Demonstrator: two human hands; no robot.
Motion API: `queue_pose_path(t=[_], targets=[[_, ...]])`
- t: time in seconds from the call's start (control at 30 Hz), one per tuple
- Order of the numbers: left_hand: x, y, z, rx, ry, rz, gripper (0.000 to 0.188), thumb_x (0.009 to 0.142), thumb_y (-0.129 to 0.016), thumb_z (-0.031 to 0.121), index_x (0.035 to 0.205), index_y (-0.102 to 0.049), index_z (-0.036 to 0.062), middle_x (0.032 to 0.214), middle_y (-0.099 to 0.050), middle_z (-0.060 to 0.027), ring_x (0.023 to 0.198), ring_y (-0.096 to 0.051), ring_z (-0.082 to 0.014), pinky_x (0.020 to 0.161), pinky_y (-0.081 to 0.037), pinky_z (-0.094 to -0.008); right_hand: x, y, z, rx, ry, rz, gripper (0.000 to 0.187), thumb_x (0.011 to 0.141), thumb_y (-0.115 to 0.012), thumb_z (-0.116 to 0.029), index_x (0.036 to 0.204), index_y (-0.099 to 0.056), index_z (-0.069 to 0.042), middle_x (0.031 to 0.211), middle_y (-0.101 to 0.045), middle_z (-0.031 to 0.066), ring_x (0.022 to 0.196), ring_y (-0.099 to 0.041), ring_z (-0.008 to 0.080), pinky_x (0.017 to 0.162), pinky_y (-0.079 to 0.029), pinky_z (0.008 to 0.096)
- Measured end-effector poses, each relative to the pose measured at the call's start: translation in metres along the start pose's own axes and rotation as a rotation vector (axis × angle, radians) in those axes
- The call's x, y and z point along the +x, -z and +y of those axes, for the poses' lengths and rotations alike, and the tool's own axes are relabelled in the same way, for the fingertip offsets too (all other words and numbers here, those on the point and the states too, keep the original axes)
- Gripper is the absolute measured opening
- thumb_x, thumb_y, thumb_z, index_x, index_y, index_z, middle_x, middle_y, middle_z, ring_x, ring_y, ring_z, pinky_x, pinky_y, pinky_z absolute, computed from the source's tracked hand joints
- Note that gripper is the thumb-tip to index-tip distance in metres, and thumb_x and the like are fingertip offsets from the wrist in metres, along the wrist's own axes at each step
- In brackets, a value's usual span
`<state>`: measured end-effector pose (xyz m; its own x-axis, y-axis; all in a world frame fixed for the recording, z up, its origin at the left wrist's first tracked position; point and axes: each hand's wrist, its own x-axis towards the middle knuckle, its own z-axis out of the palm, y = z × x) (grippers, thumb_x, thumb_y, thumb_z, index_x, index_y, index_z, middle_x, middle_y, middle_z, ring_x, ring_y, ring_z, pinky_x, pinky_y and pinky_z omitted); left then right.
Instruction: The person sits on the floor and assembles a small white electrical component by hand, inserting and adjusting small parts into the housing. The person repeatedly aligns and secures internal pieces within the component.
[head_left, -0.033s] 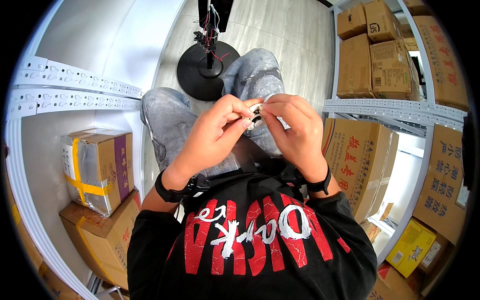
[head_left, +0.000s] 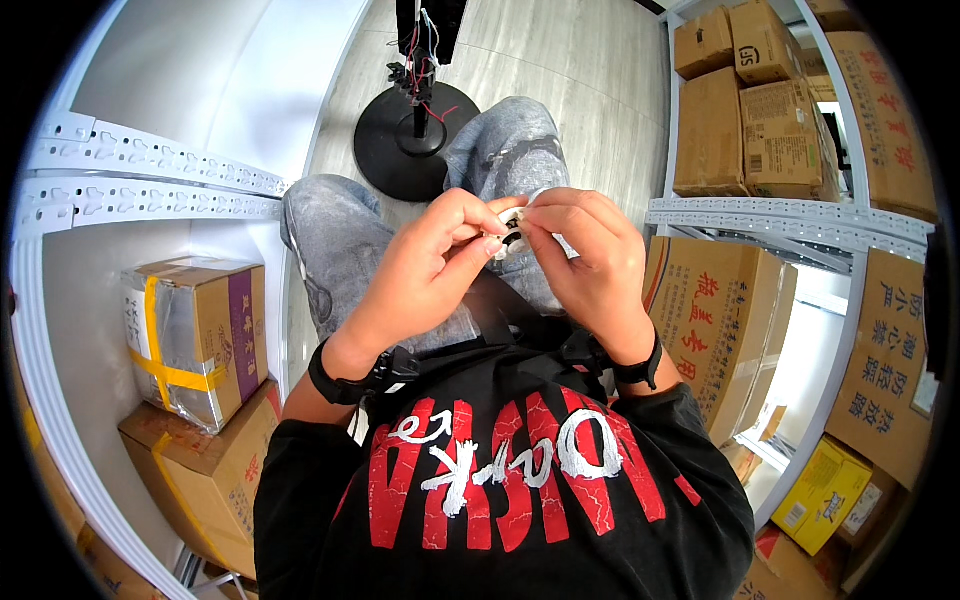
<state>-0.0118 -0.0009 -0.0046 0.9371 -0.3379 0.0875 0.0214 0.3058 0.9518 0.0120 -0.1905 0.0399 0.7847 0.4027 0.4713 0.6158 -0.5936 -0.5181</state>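
Above my lap, a small white round part (head_left: 512, 238) with dark openings or pieces in it sits between my two hands. My left hand (head_left: 437, 250) pinches its left edge with thumb and fingers. On the opposite side, my right hand (head_left: 588, 248) grips it between thumb and forefinger. Both hands are closed, and their fingertips cover much of the part's rim. What kind of part it is cannot be made out. Each wrist wears a black strap, the left one with a black device (head_left: 392, 372) on it.
Ahead of my knees stands a round black base (head_left: 385, 150) with a post and loose red and white wires (head_left: 428, 60). White metal shelving (head_left: 150, 195) flanks me on both sides. Cardboard boxes (head_left: 715, 320) fill shelves at right; taped boxes (head_left: 200, 340) sit at left.
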Motion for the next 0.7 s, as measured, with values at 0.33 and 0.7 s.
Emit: queue_pose_path(t=[0.33, 0.7], targets=[[0.0, 0.0, 0.005, -0.014, 0.016, 0.017, 0.008, 0.099, -0.053, -0.003, 0.106, -0.051, 0.0, 0.127, -0.064, -0.015, 0.099, -0.061, -0.0067, 0.086, -0.049, -0.0237, 0.004, 0.001, 0.0, -0.028, 0.054, -0.007, 0.017, 0.073, -0.073, 0.003, 0.086, -0.065, -0.003, 0.089, -0.068, 0.0072, 0.076, -0.065, 0.0275, 0.067, -0.053, 0.0366], [0.001, 0.0, -0.005, -0.073, 0.075, 0.029, 0.01, 0.1, -0.053, -0.003, 0.108, -0.051, 0.001, 0.115, -0.064, -0.0083, 0.094, -0.057, -0.0042, 0.081, -0.045, -0.0214, 0.003, -0.007, 0.011, -0.025, 0.058, -0.025, 0.014, 0.073, -0.072, 0.003, 0.084, -0.064, -0.003, 0.088, -0.067, 0.0077, 0.076, -0.063, 0.0287, 0.067, -0.052, 0.0376]])
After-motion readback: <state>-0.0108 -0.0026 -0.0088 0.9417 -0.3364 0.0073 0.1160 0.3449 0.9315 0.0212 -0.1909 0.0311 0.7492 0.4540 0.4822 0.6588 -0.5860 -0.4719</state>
